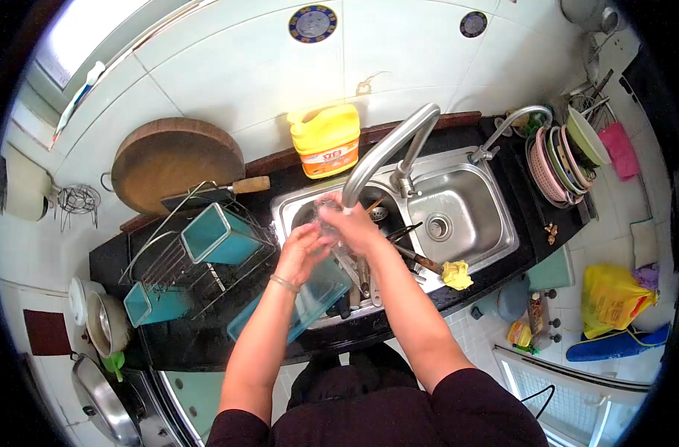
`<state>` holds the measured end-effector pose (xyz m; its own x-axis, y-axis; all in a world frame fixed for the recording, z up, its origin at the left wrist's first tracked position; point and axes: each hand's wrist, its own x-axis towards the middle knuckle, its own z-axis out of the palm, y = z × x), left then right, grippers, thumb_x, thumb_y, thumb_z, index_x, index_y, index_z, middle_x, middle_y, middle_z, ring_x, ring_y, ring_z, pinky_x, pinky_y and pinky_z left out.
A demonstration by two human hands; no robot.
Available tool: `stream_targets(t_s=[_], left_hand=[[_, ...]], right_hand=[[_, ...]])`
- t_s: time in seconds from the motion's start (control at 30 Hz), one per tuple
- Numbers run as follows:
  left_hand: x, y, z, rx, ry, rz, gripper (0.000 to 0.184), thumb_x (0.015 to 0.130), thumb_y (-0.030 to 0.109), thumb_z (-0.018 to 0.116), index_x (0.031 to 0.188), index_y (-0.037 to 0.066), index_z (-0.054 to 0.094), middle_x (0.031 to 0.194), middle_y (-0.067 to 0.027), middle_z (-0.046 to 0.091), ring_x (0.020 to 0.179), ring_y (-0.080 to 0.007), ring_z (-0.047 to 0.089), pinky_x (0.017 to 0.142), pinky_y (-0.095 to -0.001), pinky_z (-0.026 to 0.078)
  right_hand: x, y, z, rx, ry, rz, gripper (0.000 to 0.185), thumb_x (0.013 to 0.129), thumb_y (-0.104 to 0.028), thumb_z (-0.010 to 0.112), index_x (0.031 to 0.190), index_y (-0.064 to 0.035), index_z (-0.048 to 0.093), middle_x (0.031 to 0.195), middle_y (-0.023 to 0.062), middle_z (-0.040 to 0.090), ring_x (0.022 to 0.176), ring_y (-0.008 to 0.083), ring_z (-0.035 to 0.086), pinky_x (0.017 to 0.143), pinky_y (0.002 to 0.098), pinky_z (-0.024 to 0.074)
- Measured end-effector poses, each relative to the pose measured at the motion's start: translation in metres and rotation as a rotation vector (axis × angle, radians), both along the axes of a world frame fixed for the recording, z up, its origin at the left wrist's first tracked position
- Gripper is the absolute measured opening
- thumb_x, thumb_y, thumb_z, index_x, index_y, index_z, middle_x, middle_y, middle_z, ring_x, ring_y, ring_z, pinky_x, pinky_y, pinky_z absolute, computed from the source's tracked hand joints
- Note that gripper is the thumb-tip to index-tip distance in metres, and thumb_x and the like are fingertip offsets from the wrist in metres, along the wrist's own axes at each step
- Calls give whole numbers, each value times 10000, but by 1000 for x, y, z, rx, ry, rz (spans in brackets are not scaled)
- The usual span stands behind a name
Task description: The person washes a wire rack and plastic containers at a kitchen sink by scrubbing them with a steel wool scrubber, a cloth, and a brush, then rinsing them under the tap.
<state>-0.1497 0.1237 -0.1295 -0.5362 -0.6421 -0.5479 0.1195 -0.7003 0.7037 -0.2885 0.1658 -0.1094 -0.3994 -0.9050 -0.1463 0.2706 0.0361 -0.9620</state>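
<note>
My left hand (307, 252) is raised over the left sink basin with its palm turned up and its fingers apart and slightly curved. Close beside it, my right hand (356, 229) is bent under the spout of the faucet (393, 141). Its fingers curl around a clear, shiny patch that could be water or something transparent; blur hides which. Below my forearms, a translucent teal bin (321, 294) leans over the front edge of the left basin. Knives and other utensils (363, 276) lie in that basin, partly hidden by my right arm.
A yellow detergent jug (329, 143) stands behind the sink. To the left are a wire rack (205, 272) with a teal container (219, 235), a cleaver (205, 195) and a round chopping board (172, 160). A yellow cloth (456, 276) lies at the right basin's (466, 201) front rim. Stacked baskets (552, 167) stand far right.
</note>
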Motion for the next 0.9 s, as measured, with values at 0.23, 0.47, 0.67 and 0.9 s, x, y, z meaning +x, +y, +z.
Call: stream_targets(t_s=[0.23, 0.47, 0.67, 0.9], left_hand=[[-9, 2, 5, 165, 265, -41, 329, 954, 342, 483, 1196, 120, 491, 1101, -45, 533, 960, -201, 518, 804, -444, 464], [-27, 1, 15, 138, 312, -32, 426, 981, 414, 380, 1272, 112, 457, 1124, -40, 543, 893, -171, 512, 825, -363, 442], [-28, -4, 1, 213, 361, 51, 382, 969, 373, 439, 1243, 110, 477, 1181, -76, 542, 1035, -227, 534, 896, -431, 440], [-54, -7, -4, -31, 245, -43, 183, 922, 198, 556, 1057, 75, 563, 935, -49, 624, 816, -149, 595, 712, -290, 487]], right_hand=[[3, 12, 15, 172, -1, -42, 214, 832, -156, 611, 1002, -28, 631, 830, 41, 625, 701, 114, 572, 625, 243, 468], [6, 5, 12, 164, 103, -168, 247, 849, -242, 622, 953, -20, 642, 810, 38, 625, 685, 123, 558, 620, 284, 464], [2, 2, -3, -34, 269, -40, 269, 836, -223, 618, 1010, -19, 628, 817, 48, 629, 689, 129, 576, 632, 302, 470], [-22, 33, 14, 191, 414, -192, 247, 836, -259, 627, 948, -38, 625, 739, 100, 639, 700, 159, 613, 637, 317, 480]])
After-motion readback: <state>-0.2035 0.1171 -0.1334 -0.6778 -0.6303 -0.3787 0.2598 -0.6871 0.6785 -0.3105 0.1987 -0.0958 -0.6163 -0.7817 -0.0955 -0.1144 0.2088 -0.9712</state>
